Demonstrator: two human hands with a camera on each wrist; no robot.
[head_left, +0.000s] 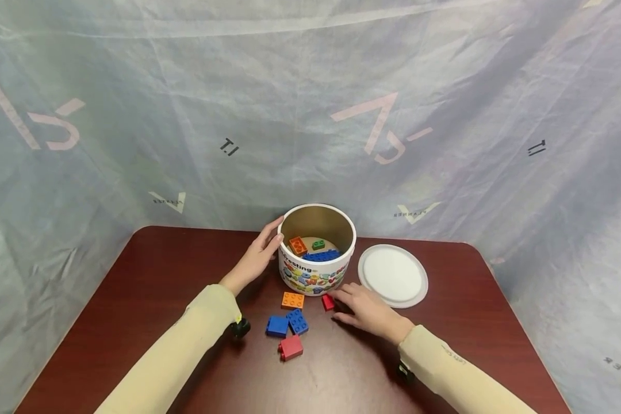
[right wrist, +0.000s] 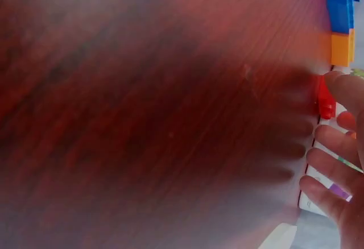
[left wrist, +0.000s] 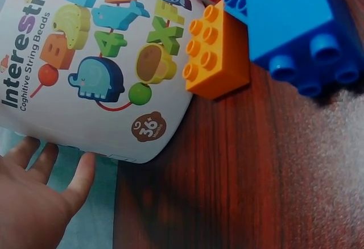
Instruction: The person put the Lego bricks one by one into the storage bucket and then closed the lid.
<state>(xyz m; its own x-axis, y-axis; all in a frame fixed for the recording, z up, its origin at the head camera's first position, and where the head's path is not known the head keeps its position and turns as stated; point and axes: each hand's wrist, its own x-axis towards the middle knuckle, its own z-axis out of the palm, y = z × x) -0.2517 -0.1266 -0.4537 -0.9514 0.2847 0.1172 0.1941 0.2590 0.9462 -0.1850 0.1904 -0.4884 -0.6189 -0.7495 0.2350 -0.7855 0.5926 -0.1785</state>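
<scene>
A white round bucket (head_left: 315, 276) with printed letters and animals stands upright at the back of the table. My left hand (head_left: 256, 259) rests fairly straight fingers against its left side, by the rim; the left wrist view shows these fingertips (left wrist: 85, 166) at the printed wall. Inside lie an orange block (head_left: 298, 246), a green block (head_left: 318, 244) and a blue block (head_left: 321, 256). My right hand (head_left: 367, 310) is at a small red block (head_left: 328, 302) before the bucket, index fingertip right at it, thumb spread apart. In the right wrist view, the thumb overlaps the red block (right wrist: 325, 98).
In front of the bucket lie an orange block (head_left: 292, 300), two blue blocks (head_left: 276, 326) close together, and a larger red block (head_left: 291, 348). A white round lid (head_left: 393, 275) lies flat right of the bucket. Grey printed sheeting (head_left: 310, 115) hangs behind the brown table (head_left: 165, 287).
</scene>
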